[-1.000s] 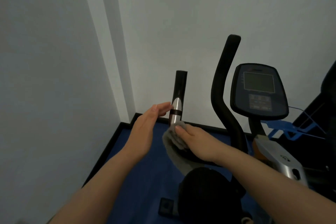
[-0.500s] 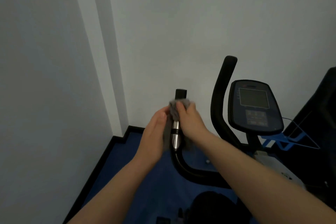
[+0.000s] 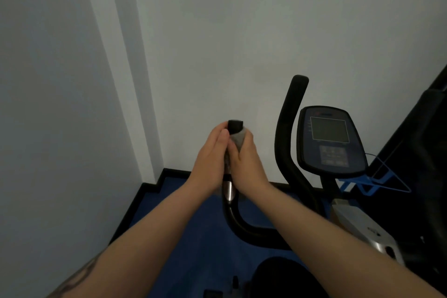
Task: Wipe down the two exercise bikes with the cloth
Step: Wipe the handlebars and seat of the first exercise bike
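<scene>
An exercise bike stands before me. Its left handlebar (image 3: 231, 210) rises black with a silver band. My right hand (image 3: 246, 159) wraps the grey cloth (image 3: 237, 139) around the upper grip, just under the black tip (image 3: 235, 126). My left hand (image 3: 211, 157) lies against the left side of the same grip, fingers straight along it. The right handlebar (image 3: 289, 128) and the console (image 3: 330, 139) stand to the right. The black seat (image 3: 283, 278) shows at the bottom.
White walls meet in a corner at the left. A blue floor mat (image 3: 183, 225) with a black border lies under the bike. A blue wire rack (image 3: 370, 182) and dark equipment (image 3: 420, 164) stand at the right, beside the bike's silver frame (image 3: 362, 227).
Both hands slid up the left handlebar from the silver band to the top of the grip, carrying the cloth. The camera tilted slightly.
</scene>
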Motion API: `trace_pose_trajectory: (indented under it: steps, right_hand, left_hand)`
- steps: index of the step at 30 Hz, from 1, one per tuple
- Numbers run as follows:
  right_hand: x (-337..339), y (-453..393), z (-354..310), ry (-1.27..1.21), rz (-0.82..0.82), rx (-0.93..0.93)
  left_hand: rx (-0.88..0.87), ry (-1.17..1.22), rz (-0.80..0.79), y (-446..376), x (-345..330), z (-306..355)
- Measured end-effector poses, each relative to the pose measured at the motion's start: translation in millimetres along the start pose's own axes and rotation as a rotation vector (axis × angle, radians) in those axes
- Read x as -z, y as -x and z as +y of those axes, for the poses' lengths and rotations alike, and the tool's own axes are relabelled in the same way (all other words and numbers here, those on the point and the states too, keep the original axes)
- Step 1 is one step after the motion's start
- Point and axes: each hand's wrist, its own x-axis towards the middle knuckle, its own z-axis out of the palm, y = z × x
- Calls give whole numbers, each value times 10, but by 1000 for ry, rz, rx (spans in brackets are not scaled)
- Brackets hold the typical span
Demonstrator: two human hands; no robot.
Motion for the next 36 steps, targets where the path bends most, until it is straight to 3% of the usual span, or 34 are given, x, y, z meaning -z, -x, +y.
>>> trace_pose_trajectory:
  steps: [8,14,18,20,24,27,29,32,36]
  right_hand:
    - [196,-567,-366,135,-30,44]
    - [192,-183,-112,177,15,135]
    - [272,-353,-241,332,-123,40]
    - [314,-448,-344,273,-199,-31]
    - [177,-155,-99,215,-77,-119]
    - [125,325,99,147,-189,-265]
    - [152,178,60,133,-181,-234]
    - [166,-205,-174,81,-16,-96]
    - [98,-114,-116,-161,-127,-123]
  left_hand:
    - [34,-35,24,80,-54,31]
    - [106,-48,41,367,28,-138]
    - [97,-163,-1,585,-4,-262]
    - [93,-193,-27,642,-46,-311]
    - [109,-191,5,696,-116,-366]
    - [122,-187,19,716,-119,-377]
    - [87,-250,53,723,-127,-364]
    - [101,-292,86,717,-141,-345]
    - [122,-263,65,699,-91,-336]
